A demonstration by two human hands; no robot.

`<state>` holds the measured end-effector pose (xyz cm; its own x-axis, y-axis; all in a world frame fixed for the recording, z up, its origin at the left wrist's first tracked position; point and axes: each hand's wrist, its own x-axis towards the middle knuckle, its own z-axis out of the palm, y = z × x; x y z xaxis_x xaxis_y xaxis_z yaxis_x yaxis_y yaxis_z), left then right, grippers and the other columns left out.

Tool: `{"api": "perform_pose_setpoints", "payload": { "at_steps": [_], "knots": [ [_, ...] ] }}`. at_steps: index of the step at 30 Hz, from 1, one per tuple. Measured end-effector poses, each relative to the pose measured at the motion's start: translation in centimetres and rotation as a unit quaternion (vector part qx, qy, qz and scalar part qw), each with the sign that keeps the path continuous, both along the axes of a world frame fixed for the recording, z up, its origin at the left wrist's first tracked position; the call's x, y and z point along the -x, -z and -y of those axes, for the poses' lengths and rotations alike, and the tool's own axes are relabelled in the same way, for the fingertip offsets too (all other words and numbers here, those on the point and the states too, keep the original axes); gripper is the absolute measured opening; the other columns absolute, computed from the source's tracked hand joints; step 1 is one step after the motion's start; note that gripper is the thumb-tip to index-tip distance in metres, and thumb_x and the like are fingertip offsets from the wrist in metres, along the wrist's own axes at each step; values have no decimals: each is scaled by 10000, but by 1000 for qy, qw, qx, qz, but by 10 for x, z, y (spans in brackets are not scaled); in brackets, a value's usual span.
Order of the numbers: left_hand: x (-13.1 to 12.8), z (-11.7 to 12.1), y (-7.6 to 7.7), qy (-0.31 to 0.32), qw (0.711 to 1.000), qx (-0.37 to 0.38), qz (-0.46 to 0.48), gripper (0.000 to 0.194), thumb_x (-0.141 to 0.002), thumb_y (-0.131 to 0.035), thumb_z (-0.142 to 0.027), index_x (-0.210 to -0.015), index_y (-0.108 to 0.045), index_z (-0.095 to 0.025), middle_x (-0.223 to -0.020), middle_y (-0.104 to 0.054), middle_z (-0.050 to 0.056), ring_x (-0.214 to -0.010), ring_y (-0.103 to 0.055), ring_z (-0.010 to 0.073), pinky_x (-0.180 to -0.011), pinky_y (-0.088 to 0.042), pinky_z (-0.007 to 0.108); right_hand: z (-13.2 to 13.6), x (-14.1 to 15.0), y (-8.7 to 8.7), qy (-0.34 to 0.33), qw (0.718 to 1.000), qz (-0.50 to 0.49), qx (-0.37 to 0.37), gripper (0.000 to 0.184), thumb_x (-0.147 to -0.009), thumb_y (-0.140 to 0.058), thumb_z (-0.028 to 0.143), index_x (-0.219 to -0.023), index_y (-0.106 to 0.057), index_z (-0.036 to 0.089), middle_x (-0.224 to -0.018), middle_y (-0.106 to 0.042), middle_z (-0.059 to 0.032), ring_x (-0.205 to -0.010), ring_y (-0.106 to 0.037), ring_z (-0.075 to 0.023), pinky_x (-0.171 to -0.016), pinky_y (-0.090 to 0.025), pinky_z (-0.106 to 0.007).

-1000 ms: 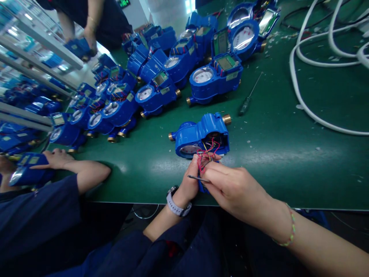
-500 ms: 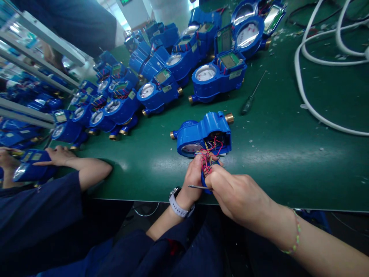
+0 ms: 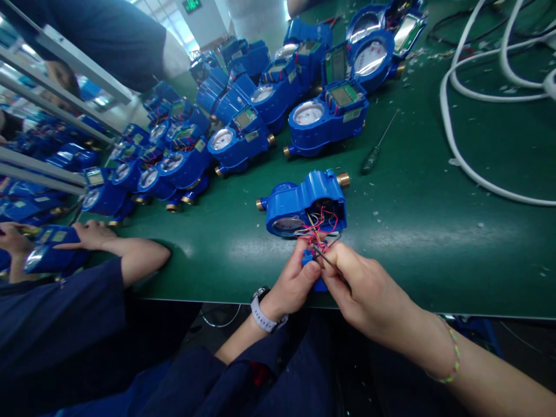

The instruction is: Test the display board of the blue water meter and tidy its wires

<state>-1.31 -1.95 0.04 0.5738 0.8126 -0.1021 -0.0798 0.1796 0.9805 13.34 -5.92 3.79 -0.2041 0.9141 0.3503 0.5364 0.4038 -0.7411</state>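
One camera, worn on the person's head, looks forward and steeply down over the near edge of the green table (image 3: 434, 243). It sits close to the left hand (image 3: 293, 284) and right hand (image 3: 369, 292), which fill the lower middle of the view. Farther off, toward the top, it takes in the crowd of blue meters (image 3: 243, 136) and white cables (image 3: 460, 139). The wide lens bends the table edges.

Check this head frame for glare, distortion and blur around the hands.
Head view: glare streaks the green table right of the open blue meter; wide-angle distortion bends the table edge and white cables; left hand, right hand and wires stay sharp.
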Motion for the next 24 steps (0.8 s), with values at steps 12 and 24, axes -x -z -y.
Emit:
{"api": "perform_pose_setpoints", "payload": {
  "at_steps": [12,24],
  "knots": [
    [1,-1,0,-2,1000,24,-9,602,-859,-515,-598,-1303,-527,-191,-1266,-619,101,-1184,-560,256,-1045,-420,361,7,1,0,12,1000,-6,-5,202,-901,-379,23,-858,-380,220,-805,-475,-18,-683,-479,-171,-589,-359,-277],
    [4,-13,-19,39,998,2,-56,590,-819,-445,-694,-1036,-706,-212,-1058,-718,77,-1257,-511,288,-1157,-312,406,-9,-17,-23,-71,959,269,51,81,-892,-543,144,-830,-571,186,-769,-629,-42,-620,-615,-233,-509,-336,-327]
  ]
}}
